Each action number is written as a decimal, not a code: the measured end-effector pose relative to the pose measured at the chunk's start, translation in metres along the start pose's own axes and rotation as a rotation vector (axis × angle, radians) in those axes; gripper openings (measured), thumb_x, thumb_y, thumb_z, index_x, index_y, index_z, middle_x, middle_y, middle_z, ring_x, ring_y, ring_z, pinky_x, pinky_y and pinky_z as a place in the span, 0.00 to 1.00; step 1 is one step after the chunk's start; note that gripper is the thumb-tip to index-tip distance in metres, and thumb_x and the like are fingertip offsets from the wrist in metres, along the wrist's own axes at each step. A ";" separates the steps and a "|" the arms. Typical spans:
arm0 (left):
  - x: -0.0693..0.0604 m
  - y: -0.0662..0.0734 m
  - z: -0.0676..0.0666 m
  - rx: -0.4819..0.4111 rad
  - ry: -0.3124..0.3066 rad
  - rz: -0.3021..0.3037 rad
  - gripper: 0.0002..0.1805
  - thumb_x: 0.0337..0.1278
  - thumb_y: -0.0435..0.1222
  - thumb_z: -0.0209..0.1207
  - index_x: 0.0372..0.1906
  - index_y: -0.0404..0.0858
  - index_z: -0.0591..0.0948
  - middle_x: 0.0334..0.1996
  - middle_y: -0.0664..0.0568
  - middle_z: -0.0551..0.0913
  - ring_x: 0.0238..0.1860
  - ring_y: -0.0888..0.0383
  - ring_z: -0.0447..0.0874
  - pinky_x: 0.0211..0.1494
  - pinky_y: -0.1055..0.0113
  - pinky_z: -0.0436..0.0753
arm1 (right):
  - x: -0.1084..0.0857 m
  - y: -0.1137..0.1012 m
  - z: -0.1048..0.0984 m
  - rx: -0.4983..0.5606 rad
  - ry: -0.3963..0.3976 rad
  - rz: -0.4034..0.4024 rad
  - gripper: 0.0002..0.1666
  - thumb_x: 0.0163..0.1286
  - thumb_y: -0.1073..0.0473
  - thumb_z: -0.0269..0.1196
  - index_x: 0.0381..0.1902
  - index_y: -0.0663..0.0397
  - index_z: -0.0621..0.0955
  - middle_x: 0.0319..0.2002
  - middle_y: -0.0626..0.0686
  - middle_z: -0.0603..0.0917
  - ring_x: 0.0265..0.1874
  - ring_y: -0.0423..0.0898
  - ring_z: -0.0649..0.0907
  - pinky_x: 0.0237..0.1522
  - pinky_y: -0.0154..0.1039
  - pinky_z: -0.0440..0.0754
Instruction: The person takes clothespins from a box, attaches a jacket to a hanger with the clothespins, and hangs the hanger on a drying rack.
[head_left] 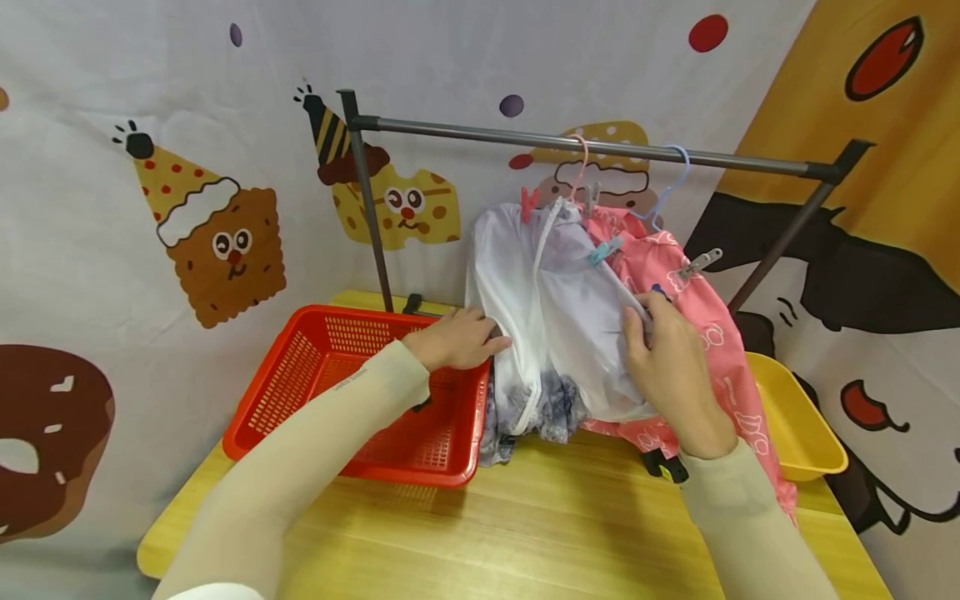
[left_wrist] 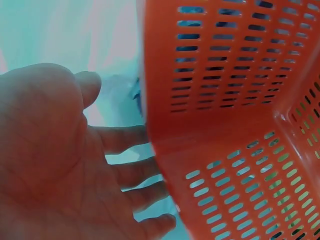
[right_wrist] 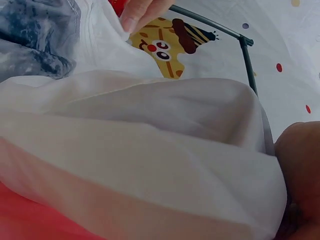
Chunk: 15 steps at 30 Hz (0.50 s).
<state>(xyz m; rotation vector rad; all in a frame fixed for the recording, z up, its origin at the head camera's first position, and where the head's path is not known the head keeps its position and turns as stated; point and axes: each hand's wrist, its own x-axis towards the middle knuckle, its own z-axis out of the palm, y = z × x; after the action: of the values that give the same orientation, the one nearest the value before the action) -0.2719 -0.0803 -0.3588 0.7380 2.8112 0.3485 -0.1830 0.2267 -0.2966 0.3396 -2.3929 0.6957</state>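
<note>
A thin white zip jacket (head_left: 585, 308) hangs from a pink hanger (head_left: 581, 167), with a grey-blue mottled cloth (head_left: 558, 408) showing below and inside it. My right hand (head_left: 671, 367) pinches the jacket's right edge between thumb and fingers. In the right wrist view the white cloth (right_wrist: 150, 165) bulges out beside that hand. At the jacket's left edge is my left hand (head_left: 457, 337), its fingers extended over the red basket's side. The left wrist view shows that palm (left_wrist: 55, 150) facing the camera, fingertips partly behind the basket rim. A pink printed garment (head_left: 705, 308) hangs behind on a blue hanger (head_left: 671, 187).
A red basket (head_left: 258, 392) stands left on the wooden table (head_left: 570, 533); a yellow tray (head_left: 802, 417) is at right. Overhead runs a grey rack bar (head_left: 465, 132). Clothespins are on the garments: red (head_left: 528, 202), teal (head_left: 606, 250) and grey (head_left: 701, 262).
</note>
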 end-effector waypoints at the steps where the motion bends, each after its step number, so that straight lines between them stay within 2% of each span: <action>1: -0.003 0.000 -0.001 -0.004 0.018 0.017 0.37 0.98 0.62 0.41 0.82 0.40 0.79 0.85 0.37 0.74 0.89 0.37 0.69 0.97 0.37 0.59 | -0.001 0.000 0.000 0.001 0.001 0.004 0.14 0.92 0.57 0.61 0.55 0.64 0.85 0.39 0.64 0.88 0.38 0.66 0.86 0.45 0.62 0.80; 4: -0.012 -0.002 -0.005 -0.008 0.072 0.065 0.33 0.98 0.59 0.46 0.78 0.39 0.80 0.81 0.37 0.77 0.84 0.36 0.75 0.94 0.37 0.65 | -0.004 0.000 -0.003 0.010 -0.015 0.033 0.16 0.92 0.55 0.61 0.59 0.64 0.85 0.44 0.65 0.90 0.41 0.66 0.87 0.48 0.63 0.82; 8: -0.025 -0.005 -0.007 -0.038 0.110 0.089 0.37 0.96 0.59 0.50 0.88 0.37 0.72 0.88 0.35 0.70 0.90 0.35 0.69 0.96 0.36 0.63 | -0.009 -0.001 -0.009 0.033 -0.042 0.079 0.20 0.92 0.51 0.62 0.66 0.62 0.84 0.52 0.67 0.91 0.46 0.66 0.87 0.52 0.61 0.83; 11: -0.038 -0.007 -0.011 -0.069 0.125 0.074 0.39 0.96 0.59 0.51 0.91 0.38 0.69 0.92 0.34 0.65 0.93 0.33 0.64 0.97 0.37 0.60 | -0.014 0.001 -0.013 0.041 -0.050 0.087 0.22 0.92 0.49 0.63 0.69 0.59 0.83 0.53 0.64 0.91 0.46 0.62 0.86 0.50 0.48 0.81; 15: -0.056 -0.010 -0.016 -0.105 0.133 0.055 0.39 0.95 0.58 0.53 0.92 0.40 0.69 0.93 0.35 0.63 0.94 0.32 0.60 0.98 0.34 0.56 | -0.020 0.006 -0.018 0.038 -0.053 0.080 0.23 0.92 0.49 0.63 0.71 0.58 0.83 0.49 0.61 0.90 0.43 0.56 0.83 0.44 0.32 0.73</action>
<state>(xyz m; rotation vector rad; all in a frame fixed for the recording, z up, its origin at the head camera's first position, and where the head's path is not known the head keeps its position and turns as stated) -0.2331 -0.1193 -0.3387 0.7982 2.8729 0.5707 -0.1608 0.2432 -0.2995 0.2820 -2.4575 0.7780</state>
